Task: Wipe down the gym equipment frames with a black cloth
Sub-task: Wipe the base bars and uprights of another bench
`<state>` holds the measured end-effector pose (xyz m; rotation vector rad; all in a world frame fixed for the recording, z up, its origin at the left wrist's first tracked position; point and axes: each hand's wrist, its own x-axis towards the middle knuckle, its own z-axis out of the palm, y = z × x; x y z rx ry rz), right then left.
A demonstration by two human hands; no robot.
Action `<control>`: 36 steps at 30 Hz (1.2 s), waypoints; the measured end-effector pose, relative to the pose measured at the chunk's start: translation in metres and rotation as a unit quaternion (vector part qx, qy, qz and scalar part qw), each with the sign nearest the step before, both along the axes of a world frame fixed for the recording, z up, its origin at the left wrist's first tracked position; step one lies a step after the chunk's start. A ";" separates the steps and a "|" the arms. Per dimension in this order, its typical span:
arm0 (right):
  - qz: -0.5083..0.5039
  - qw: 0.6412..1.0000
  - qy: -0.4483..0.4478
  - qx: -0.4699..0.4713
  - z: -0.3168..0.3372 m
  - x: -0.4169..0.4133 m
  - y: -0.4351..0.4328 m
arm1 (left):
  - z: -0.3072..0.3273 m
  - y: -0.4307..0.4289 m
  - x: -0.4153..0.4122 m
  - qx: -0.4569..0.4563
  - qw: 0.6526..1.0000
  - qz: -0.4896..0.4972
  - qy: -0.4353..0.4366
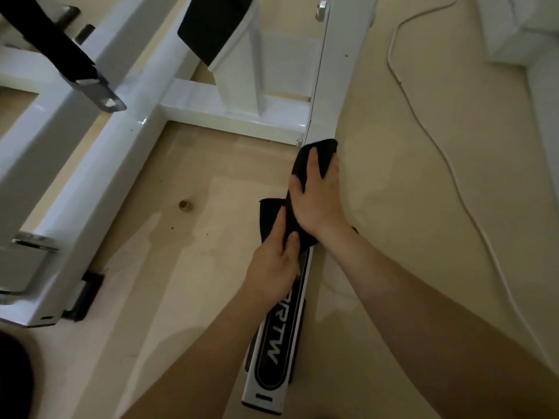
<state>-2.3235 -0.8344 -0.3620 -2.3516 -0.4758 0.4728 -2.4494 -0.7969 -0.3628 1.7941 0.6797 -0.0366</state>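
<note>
A black cloth [320,152] lies draped over a white floor rail [282,358] of the gym frame, the rail carrying a black label with white letters. My right hand [317,195] presses down on the cloth with fingers spread over the rail. My left hand [273,267] pinches the cloth's near hanging corner between thumb and fingers, just left of the rail. The rail runs up to a white upright [335,71] and a white cross beam [230,113].
A thick white frame beam [90,164] runs diagonally on the left, with a black strap and metal bracket [99,95] above it. A black pad [211,28] sits at top centre. A white cable [453,176] snakes over the tan floor on the right.
</note>
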 end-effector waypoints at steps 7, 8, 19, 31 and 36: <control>0.101 0.972 -0.116 -0.176 0.003 -0.023 -0.006 | 0.005 -0.006 -0.013 -0.065 0.994 0.084 0.000; 0.091 0.972 -0.120 -0.180 0.002 -0.003 0.003 | 0.003 -0.003 0.002 -0.049 0.996 0.074 -0.002; 0.306 0.896 -0.275 -0.170 -0.001 0.037 0.022 | 0.003 0.003 0.023 -0.019 0.998 0.058 0.017; -0.040 0.997 0.036 0.048 -0.009 -0.028 -0.018 | -0.034 0.017 0.022 0.082 0.997 0.017 0.004; -0.108 0.991 0.070 0.042 0.001 0.020 0.006 | -0.009 0.016 0.052 -0.076 0.997 0.019 -0.027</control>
